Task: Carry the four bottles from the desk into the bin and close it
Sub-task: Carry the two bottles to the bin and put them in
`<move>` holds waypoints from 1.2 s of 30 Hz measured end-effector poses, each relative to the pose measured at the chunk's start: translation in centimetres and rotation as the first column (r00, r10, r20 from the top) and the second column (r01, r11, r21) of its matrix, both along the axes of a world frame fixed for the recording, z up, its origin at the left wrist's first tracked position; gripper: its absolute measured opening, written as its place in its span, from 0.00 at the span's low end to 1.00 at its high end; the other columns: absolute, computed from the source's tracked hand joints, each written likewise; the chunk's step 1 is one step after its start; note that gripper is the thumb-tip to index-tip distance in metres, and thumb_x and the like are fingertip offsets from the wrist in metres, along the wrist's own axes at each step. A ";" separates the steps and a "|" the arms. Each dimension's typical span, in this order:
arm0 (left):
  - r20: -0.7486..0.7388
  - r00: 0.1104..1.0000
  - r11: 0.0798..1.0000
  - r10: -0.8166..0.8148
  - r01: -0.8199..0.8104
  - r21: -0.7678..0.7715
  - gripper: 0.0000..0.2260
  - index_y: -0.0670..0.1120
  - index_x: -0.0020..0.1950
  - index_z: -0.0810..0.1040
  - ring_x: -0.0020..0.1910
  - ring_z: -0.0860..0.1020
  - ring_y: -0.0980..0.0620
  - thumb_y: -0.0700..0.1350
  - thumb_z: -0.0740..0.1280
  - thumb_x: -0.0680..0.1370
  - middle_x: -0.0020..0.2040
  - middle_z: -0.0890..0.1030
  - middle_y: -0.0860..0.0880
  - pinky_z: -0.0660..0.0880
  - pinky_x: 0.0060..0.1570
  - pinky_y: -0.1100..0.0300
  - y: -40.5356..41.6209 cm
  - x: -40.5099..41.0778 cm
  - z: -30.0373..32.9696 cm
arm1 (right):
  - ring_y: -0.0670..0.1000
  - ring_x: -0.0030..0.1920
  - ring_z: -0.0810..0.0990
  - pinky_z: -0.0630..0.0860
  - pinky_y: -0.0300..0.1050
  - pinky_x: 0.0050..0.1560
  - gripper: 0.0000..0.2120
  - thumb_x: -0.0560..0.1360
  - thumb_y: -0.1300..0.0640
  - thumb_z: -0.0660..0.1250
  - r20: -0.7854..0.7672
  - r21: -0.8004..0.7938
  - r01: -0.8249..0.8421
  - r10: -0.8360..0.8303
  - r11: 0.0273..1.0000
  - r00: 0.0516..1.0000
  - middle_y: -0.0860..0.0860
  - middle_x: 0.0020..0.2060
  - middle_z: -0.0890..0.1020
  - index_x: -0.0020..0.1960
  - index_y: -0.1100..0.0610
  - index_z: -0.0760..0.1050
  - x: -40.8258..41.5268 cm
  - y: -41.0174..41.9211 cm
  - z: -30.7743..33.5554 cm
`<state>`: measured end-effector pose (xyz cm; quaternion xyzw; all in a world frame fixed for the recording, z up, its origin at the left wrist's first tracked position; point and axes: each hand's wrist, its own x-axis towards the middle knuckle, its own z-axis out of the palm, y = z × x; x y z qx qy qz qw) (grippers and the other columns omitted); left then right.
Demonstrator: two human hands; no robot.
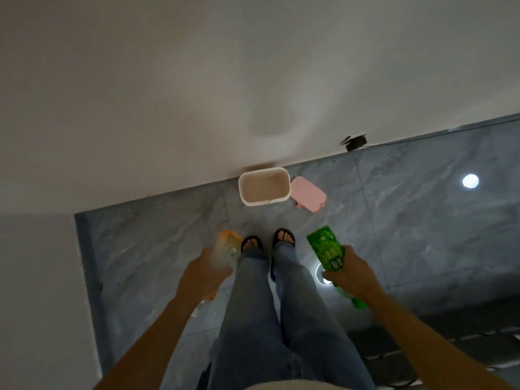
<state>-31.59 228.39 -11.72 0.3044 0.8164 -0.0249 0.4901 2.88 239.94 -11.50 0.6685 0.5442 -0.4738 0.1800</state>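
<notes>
Head view: left hand (204, 273) clamps orange bottle (227, 246), right hand (350, 273) green bottle (327, 249), both aimed at open bin (264, 201) mid-frame, pink lid (308, 197) set aside for access.

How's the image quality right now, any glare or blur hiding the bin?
Head view: dim and soft overall; the open bin and pink lid stay readable. Round lamp glare sits on the glossy floor; the orange bottle is motion-blurred, the green bottle sharper.
</notes>
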 end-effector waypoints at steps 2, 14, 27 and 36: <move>0.000 1.000 0.999 0.029 -0.029 0.039 0.27 0.51 0.69 0.70 0.48 0.82 0.48 0.59 0.73 0.74 0.53 0.82 0.48 0.81 0.49 0.50 1.5 -0.2 -1.7 | 0.51 0.44 0.78 0.72 0.44 0.44 0.33 0.66 0.47 0.78 -0.009 0.035 -0.057 0.058 0.998 0.998 0.49 0.46 0.78 0.64 0.52 0.65 -2.2 2.5 -1.9; 0.049 0.997 0.959 0.051 -0.063 0.277 0.21 0.60 0.59 0.71 0.36 0.83 0.51 0.62 0.69 0.68 0.44 0.82 0.55 0.84 0.34 0.46 12.8 -2.2 -24.4 | 0.56 0.56 0.77 0.74 0.50 0.54 0.30 0.69 0.55 0.72 0.134 0.439 -0.591 0.601 0.677 0.788 0.53 0.60 0.76 0.69 0.54 0.66 -14.6 13.0 -26.9; -0.093 0.978 0.853 -0.185 0.206 0.479 0.31 0.57 0.71 0.68 0.51 0.82 0.51 0.63 0.71 0.71 0.58 0.82 0.54 0.83 0.46 0.48 21.7 -3.7 -43.5 | 0.57 0.66 0.76 0.70 0.56 0.69 0.35 0.73 0.48 0.73 0.238 0.436 -0.798 0.802 0.416 0.548 0.54 0.68 0.76 0.75 0.52 0.63 -21.0 17.5 -51.1; -0.247 0.906 0.714 -0.343 0.423 0.558 0.35 0.55 0.76 0.63 0.63 0.78 0.47 0.63 0.70 0.73 0.67 0.77 0.50 0.81 0.55 0.46 24.0 -1.9 -47.5 | 0.60 0.69 0.71 0.68 0.55 0.69 0.23 0.79 0.56 0.65 0.254 0.218 -0.854 0.817 0.473 0.517 0.57 0.71 0.72 0.73 0.53 0.66 -22.0 18.9 -58.6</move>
